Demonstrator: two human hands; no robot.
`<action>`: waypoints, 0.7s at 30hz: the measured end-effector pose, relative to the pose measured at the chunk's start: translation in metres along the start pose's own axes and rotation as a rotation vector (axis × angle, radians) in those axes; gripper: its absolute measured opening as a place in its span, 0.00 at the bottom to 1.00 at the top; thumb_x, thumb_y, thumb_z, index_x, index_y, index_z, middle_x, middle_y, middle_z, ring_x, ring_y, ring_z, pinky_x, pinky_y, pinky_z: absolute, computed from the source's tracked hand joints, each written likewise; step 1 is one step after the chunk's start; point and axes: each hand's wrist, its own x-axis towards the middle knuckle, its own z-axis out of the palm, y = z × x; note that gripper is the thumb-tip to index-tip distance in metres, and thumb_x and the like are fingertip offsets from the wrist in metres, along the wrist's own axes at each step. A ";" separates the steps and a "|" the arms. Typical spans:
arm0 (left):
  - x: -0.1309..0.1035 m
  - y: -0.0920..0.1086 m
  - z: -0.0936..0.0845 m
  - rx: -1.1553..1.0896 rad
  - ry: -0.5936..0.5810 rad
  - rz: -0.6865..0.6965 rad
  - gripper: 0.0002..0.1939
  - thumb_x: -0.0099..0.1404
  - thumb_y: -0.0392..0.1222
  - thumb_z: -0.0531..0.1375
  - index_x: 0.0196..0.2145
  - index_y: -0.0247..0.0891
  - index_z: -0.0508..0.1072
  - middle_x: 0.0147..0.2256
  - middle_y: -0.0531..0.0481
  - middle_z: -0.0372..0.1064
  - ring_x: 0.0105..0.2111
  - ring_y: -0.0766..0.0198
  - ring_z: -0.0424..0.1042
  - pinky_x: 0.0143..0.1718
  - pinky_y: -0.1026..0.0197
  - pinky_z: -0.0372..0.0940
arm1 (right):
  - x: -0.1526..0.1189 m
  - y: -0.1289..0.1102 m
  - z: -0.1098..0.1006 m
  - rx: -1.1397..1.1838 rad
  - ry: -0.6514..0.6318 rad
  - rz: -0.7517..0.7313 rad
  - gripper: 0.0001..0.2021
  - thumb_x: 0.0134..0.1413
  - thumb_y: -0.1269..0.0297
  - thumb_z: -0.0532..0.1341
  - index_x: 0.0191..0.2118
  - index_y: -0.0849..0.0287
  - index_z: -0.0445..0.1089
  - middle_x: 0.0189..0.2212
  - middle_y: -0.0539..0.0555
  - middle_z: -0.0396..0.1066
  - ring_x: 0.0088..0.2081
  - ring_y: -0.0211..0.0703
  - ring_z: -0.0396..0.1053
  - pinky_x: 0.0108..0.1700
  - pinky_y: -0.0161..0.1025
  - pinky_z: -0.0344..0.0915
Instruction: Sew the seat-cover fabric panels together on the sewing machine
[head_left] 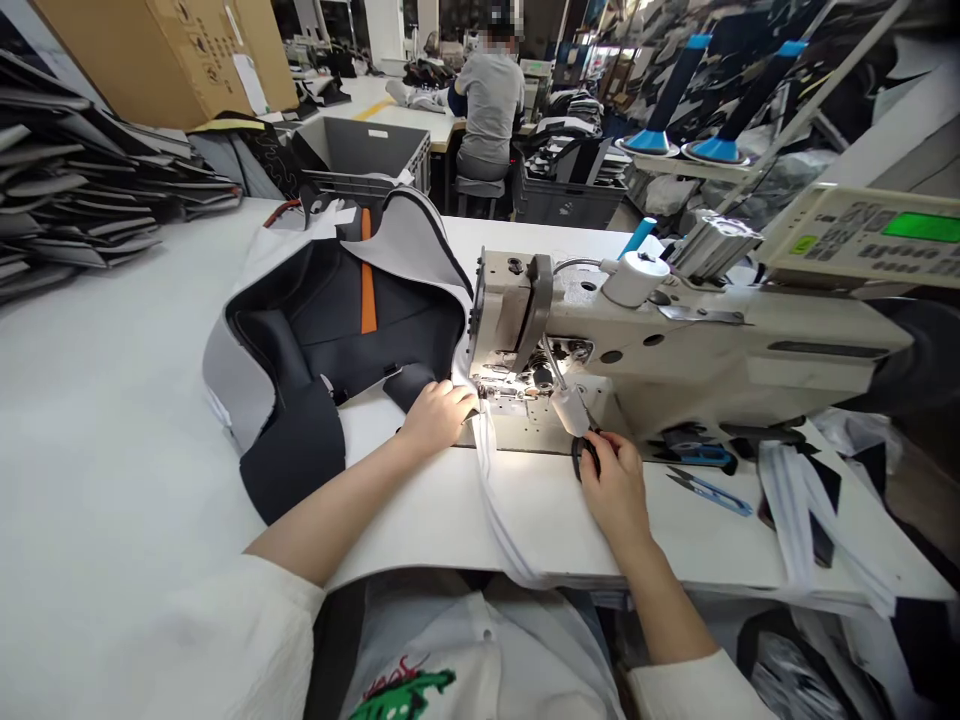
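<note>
My left hand (439, 415) is closed on the edge of a grey and black padded fabric piece (352, 345), close to the needle area of a sewing machine (517, 300). The piece spreads to the left, curved up like a shell, with an orange strip (367, 290) inside. A white tape (486, 470) runs from the needle area, past my left fingertips, down over the table's front edge. By the machine's small lamp (570, 410), my right hand (615, 480) grips black-handled scissors (583, 458); their blades are mostly hidden.
Blue thread snips (709, 492) and white strips (795, 500) lie at the right. Thread cones (652, 110) stand behind the machine, near its control panel (862, 235). Stacked dark pieces (82, 180) fill the far left. Behind the table are a grey crate (367, 145) and a seated person (489, 100).
</note>
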 end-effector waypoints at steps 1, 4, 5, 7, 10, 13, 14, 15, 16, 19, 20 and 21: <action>0.001 0.001 0.000 -0.006 0.008 -0.011 0.16 0.57 0.30 0.53 0.43 0.39 0.70 0.45 0.46 0.70 0.38 0.58 0.64 0.35 0.57 0.55 | 0.001 -0.002 -0.002 -0.019 -0.036 0.007 0.16 0.58 0.64 0.51 0.49 0.61 0.67 0.42 0.63 0.62 0.46 0.53 0.62 0.48 0.47 0.62; 0.004 0.003 -0.001 -0.004 0.015 -0.044 0.15 0.58 0.29 0.51 0.41 0.38 0.71 0.43 0.45 0.71 0.38 0.57 0.64 0.35 0.57 0.55 | 0.003 -0.015 -0.013 -0.133 -0.181 -0.001 0.16 0.56 0.65 0.54 0.50 0.61 0.66 0.35 0.60 0.64 0.39 0.51 0.65 0.41 0.44 0.63; 0.002 0.003 -0.002 0.000 0.011 -0.050 0.15 0.58 0.29 0.51 0.41 0.37 0.71 0.41 0.45 0.71 0.38 0.57 0.64 0.35 0.57 0.55 | 0.003 -0.020 -0.017 -0.170 -0.226 -0.010 0.15 0.56 0.66 0.54 0.49 0.61 0.66 0.33 0.59 0.65 0.37 0.50 0.66 0.39 0.43 0.63; -0.008 0.003 -0.006 0.007 -0.007 -0.057 0.15 0.57 0.27 0.51 0.38 0.37 0.72 0.36 0.44 0.72 0.35 0.57 0.64 0.32 0.57 0.55 | 0.002 -0.027 -0.025 -0.221 -0.299 -0.027 0.15 0.55 0.66 0.55 0.48 0.60 0.66 0.30 0.57 0.67 0.33 0.48 0.67 0.35 0.40 0.62; -0.042 0.006 -0.020 0.016 -0.042 -0.071 0.14 0.57 0.27 0.52 0.36 0.37 0.72 0.34 0.46 0.72 0.32 0.58 0.64 0.30 0.58 0.55 | -0.005 -0.026 -0.033 -0.226 -0.368 -0.085 0.16 0.56 0.67 0.55 0.51 0.60 0.65 0.33 0.57 0.71 0.33 0.47 0.69 0.34 0.39 0.62; -0.077 0.019 -0.041 0.011 -0.147 -0.099 0.12 0.58 0.34 0.56 0.41 0.37 0.71 0.35 0.46 0.72 0.32 0.58 0.66 0.28 0.59 0.57 | -0.011 -0.016 -0.034 -0.143 -0.350 -0.197 0.21 0.57 0.68 0.53 0.56 0.61 0.61 0.37 0.58 0.73 0.37 0.48 0.70 0.37 0.41 0.65; -0.084 0.024 -0.048 0.009 -0.197 -0.114 0.14 0.58 0.36 0.57 0.43 0.36 0.71 0.35 0.45 0.72 0.32 0.57 0.67 0.27 0.60 0.58 | -0.011 -0.014 -0.033 -0.092 -0.339 -0.234 0.22 0.57 0.68 0.52 0.58 0.60 0.59 0.39 0.58 0.72 0.39 0.48 0.70 0.39 0.41 0.65; -0.087 0.029 -0.053 0.008 -0.243 -0.126 0.15 0.58 0.37 0.58 0.44 0.35 0.70 0.34 0.44 0.72 0.31 0.57 0.67 0.26 0.60 0.58 | -0.011 -0.013 -0.032 -0.034 -0.338 -0.269 0.22 0.57 0.67 0.52 0.58 0.60 0.58 0.40 0.57 0.72 0.40 0.48 0.70 0.41 0.42 0.66; -0.086 0.033 -0.056 0.001 -0.273 -0.122 0.14 0.57 0.36 0.59 0.43 0.34 0.71 0.32 0.43 0.71 0.31 0.57 0.68 0.26 0.60 0.58 | -0.009 -0.014 -0.030 0.027 -0.350 -0.303 0.22 0.58 0.67 0.51 0.59 0.58 0.57 0.41 0.57 0.72 0.41 0.47 0.69 0.42 0.41 0.66; -0.066 0.034 -0.055 -0.050 -0.266 -0.019 0.04 0.57 0.32 0.58 0.31 0.34 0.73 0.32 0.43 0.70 0.35 0.55 0.69 0.32 0.56 0.62 | 0.002 -0.023 -0.023 0.191 -0.416 -0.418 0.21 0.60 0.69 0.50 0.58 0.55 0.57 0.44 0.55 0.70 0.45 0.44 0.67 0.45 0.41 0.66; -0.058 0.030 -0.052 -0.104 -0.237 0.016 0.04 0.56 0.33 0.58 0.26 0.35 0.72 0.34 0.43 0.70 0.37 0.55 0.68 0.36 0.55 0.63 | 0.006 -0.027 -0.019 0.225 -0.425 -0.460 0.20 0.60 0.70 0.49 0.58 0.55 0.57 0.45 0.55 0.69 0.46 0.44 0.66 0.46 0.42 0.65; -0.049 0.025 -0.048 -0.192 -0.201 0.024 0.05 0.56 0.33 0.58 0.24 0.36 0.71 0.36 0.44 0.70 0.39 0.56 0.68 0.39 0.55 0.63 | 0.010 -0.030 -0.016 0.249 -0.424 -0.499 0.21 0.60 0.72 0.48 0.57 0.54 0.58 0.46 0.55 0.69 0.47 0.45 0.65 0.48 0.43 0.65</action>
